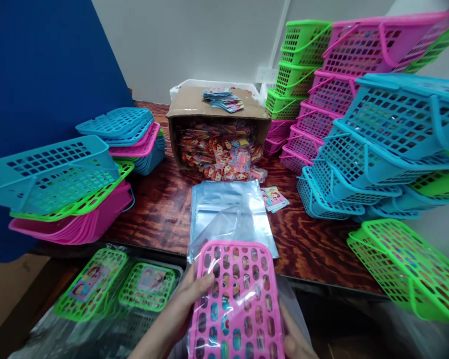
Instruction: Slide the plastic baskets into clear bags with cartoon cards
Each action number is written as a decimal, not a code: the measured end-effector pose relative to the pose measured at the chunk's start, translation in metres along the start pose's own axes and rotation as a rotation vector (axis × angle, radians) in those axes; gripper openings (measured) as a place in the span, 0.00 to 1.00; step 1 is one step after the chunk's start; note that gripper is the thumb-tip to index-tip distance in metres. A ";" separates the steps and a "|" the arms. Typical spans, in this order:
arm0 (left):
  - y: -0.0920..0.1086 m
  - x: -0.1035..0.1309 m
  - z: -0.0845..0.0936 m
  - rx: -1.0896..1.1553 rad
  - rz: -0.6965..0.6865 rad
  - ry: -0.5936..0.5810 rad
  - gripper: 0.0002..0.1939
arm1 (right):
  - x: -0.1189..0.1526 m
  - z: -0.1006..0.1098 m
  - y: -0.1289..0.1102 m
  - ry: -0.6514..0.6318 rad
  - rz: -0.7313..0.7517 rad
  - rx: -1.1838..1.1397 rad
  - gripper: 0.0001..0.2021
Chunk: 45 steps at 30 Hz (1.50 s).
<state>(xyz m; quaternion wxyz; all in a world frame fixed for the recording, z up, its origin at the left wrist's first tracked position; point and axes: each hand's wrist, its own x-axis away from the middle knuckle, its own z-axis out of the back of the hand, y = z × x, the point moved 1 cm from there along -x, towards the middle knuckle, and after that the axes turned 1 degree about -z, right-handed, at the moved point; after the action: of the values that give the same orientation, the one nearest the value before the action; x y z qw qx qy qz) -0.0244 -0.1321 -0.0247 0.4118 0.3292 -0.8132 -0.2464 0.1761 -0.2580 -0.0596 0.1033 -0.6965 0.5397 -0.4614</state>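
A pink lidded basket (243, 299), filled with small colourful items, is inside a clear plastic bag (224, 224) at the front edge of the table. My left hand (189, 294) grips its left side, thumb lying over the lid through the film. On the right side my right hand (294, 334) holds the basket, its fingers partly hidden beneath. Just beyond lies a stack of clear flat bags (232, 199) on the table. Printed cards (274, 198) rest beside that stack.
A cardboard box (219, 104) of small packets stands at the back, cards (223, 98) on top. Blue baskets (374, 149) and pink baskets (322, 109) are piled right, near a green basket (407, 269). Left are nested pink baskets (78, 219); bagged green baskets (147, 286) sit below.
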 end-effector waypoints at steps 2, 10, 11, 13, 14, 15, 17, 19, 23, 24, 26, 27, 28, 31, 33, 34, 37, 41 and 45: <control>0.004 0.000 -0.003 -0.007 0.051 -0.041 0.48 | -0.011 -0.003 -0.020 0.077 0.149 0.020 0.46; 0.000 0.000 -0.013 -0.028 0.007 -0.091 0.51 | -0.029 -0.047 -0.048 0.186 0.095 -0.087 0.48; -0.002 0.002 -0.012 -0.042 -0.015 -0.084 0.50 | -0.028 -0.048 -0.044 0.189 0.078 -0.083 0.49; -0.007 0.004 -0.009 -0.086 -0.035 -0.065 0.47 | -0.026 -0.045 -0.036 0.226 0.059 -0.062 0.48; -0.009 0.006 -0.008 -0.102 -0.036 -0.061 0.47 | -0.025 -0.042 -0.033 0.252 0.048 -0.052 0.47; -0.010 0.007 -0.006 -0.113 -0.036 -0.063 0.46 | -0.024 -0.040 -0.030 0.278 0.040 -0.040 0.46; -0.010 0.009 -0.004 -0.114 -0.030 -0.092 0.47 | -0.023 -0.035 -0.025 0.321 0.037 -0.018 0.46; -0.009 0.012 0.000 -0.098 -0.011 -0.142 0.49 | -0.023 -0.033 -0.023 0.342 0.047 -0.020 0.47; -0.012 0.020 0.009 -0.087 0.111 -0.170 0.46 | -0.020 -0.037 -0.020 0.328 0.021 -0.064 0.49; -0.013 0.021 0.012 -0.086 0.134 -0.178 0.43 | -0.018 -0.038 -0.020 0.321 -0.006 -0.072 0.50; -0.010 0.018 0.016 -0.106 0.106 -0.197 0.39 | -0.015 -0.042 -0.021 0.299 -0.065 -0.100 0.52; -0.006 0.014 0.018 -0.134 0.060 -0.197 0.37 | -0.013 -0.044 -0.023 0.284 -0.084 -0.122 0.53; 0.000 0.006 0.019 -0.164 0.012 -0.186 0.34 | -0.012 -0.046 -0.024 0.266 -0.094 -0.145 0.54; 0.023 -0.026 0.020 -0.193 -0.049 -0.110 0.33 | -0.012 -0.052 -0.029 0.220 -0.076 -0.182 0.57; 0.038 -0.050 0.018 -0.147 -0.030 -0.019 0.31 | -0.013 -0.053 -0.032 0.201 -0.065 -0.176 0.57; 0.045 -0.060 0.016 -0.127 -0.030 0.034 0.26 | -0.014 -0.053 -0.032 0.194 -0.064 -0.171 0.58; 0.057 -0.079 0.009 -0.093 -0.083 0.106 0.17 | -0.015 -0.050 -0.031 0.174 -0.067 -0.180 0.56; 0.064 -0.085 0.002 -0.061 -0.295 0.004 0.24 | -0.015 -0.043 -0.025 0.204 -0.037 -0.203 0.49; 0.063 -0.069 -0.002 -0.179 -0.471 0.084 0.32 | -0.017 -0.042 -0.024 0.269 0.027 -0.244 0.45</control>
<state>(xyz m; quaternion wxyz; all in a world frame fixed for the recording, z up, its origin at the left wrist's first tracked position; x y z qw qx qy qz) -0.0134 -0.0396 -0.0162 0.4041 0.4816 -0.6713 -0.3925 0.1604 -0.2192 -0.0298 -0.0485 -0.6286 0.6100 -0.4800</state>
